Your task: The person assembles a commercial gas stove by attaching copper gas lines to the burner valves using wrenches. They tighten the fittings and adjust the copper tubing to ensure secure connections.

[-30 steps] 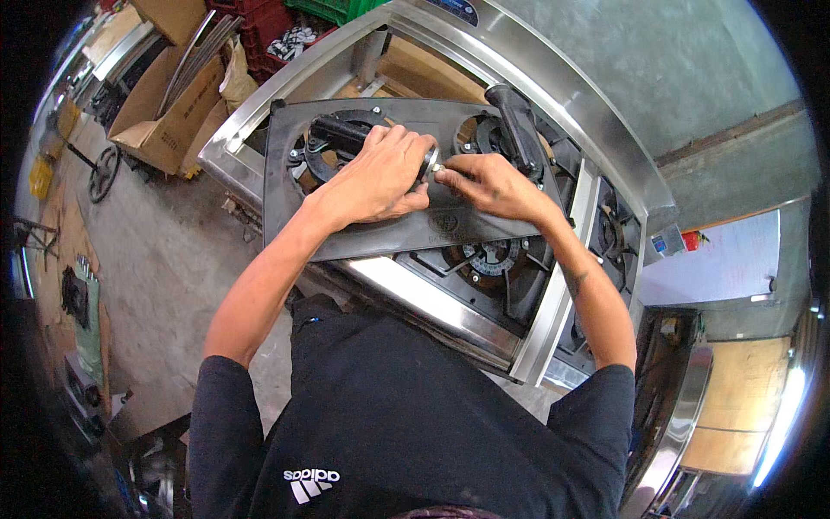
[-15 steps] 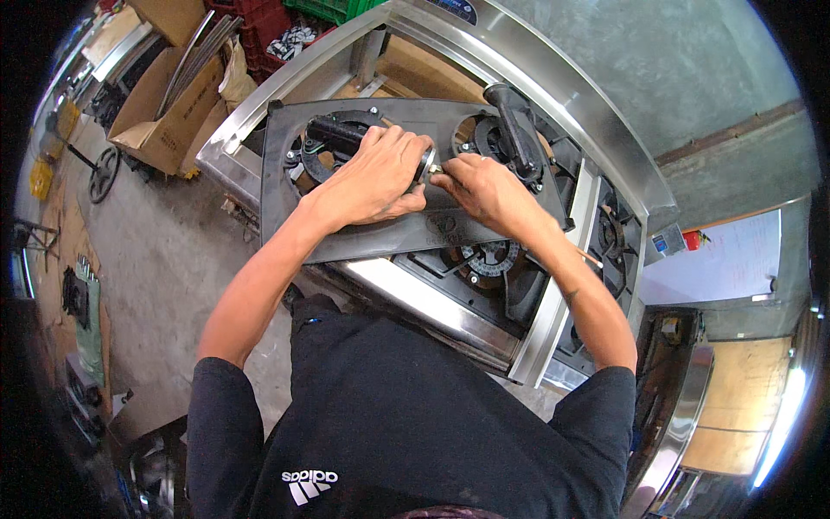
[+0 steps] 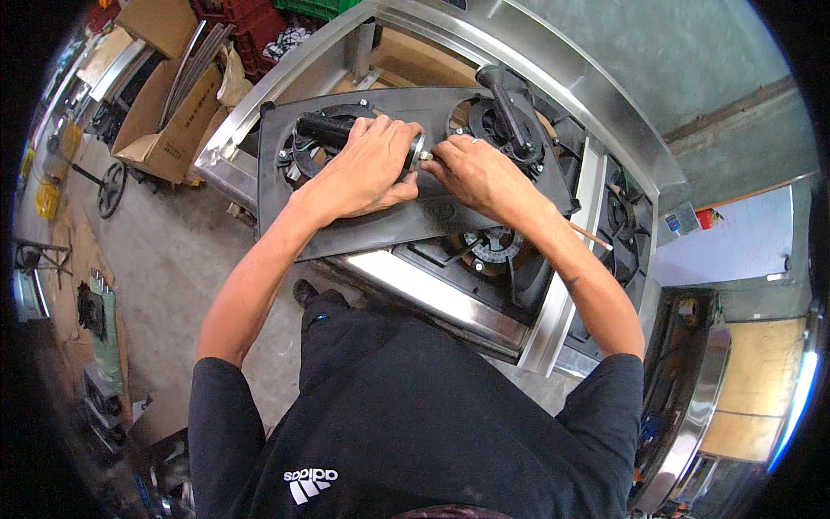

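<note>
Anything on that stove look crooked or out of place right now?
Yes. The dark top panel lies askew across the steel stove frame, its corner overhanging the front edge, with a burner exposed beside it. The left hand grips a black cylinder; the right hand works at its end.

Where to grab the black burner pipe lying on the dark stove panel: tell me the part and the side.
Grip the black burner pipe around its straight round body, coming from above as the left hand does. It lies flat across the dark stove panel, so its top is free. The right hand works at its metal-ringed end, so keep off that.
</note>
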`<state>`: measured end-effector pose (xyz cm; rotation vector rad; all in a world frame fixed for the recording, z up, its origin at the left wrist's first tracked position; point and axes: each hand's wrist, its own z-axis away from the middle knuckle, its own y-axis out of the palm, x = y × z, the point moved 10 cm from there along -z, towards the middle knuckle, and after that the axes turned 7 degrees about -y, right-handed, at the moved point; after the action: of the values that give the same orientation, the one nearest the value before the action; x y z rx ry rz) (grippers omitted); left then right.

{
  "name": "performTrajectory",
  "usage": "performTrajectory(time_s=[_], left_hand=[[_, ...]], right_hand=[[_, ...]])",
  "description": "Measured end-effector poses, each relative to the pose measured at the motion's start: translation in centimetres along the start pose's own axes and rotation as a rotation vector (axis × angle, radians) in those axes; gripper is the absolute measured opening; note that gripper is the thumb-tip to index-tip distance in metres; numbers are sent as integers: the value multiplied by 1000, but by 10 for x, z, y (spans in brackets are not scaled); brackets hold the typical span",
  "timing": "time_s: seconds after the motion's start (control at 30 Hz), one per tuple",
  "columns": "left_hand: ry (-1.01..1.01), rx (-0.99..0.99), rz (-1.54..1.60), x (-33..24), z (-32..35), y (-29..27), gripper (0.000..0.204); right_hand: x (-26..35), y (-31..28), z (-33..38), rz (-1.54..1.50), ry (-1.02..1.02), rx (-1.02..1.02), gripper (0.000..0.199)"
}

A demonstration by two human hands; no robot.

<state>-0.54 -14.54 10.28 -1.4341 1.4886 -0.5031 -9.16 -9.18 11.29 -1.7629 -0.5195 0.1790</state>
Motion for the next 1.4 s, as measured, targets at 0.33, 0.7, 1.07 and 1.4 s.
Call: performTrajectory(time_s=[0.33,0.7,1.07,1.4], left_hand=[[38,-31,-13,-3,-1,-2,59],[31,-52,-35,-3,1,-3,58],[15,-6,-62,-1,1,2,61],[25,-41,-11,-1,1,-2,57]], right_hand=[[-33,18,-1,-561,257,203,33],[8,-9,1,-2,28,-188,27],[-15,-6,0,-414,232,-131,27],[16,-13,8,150,29,-145,19]])
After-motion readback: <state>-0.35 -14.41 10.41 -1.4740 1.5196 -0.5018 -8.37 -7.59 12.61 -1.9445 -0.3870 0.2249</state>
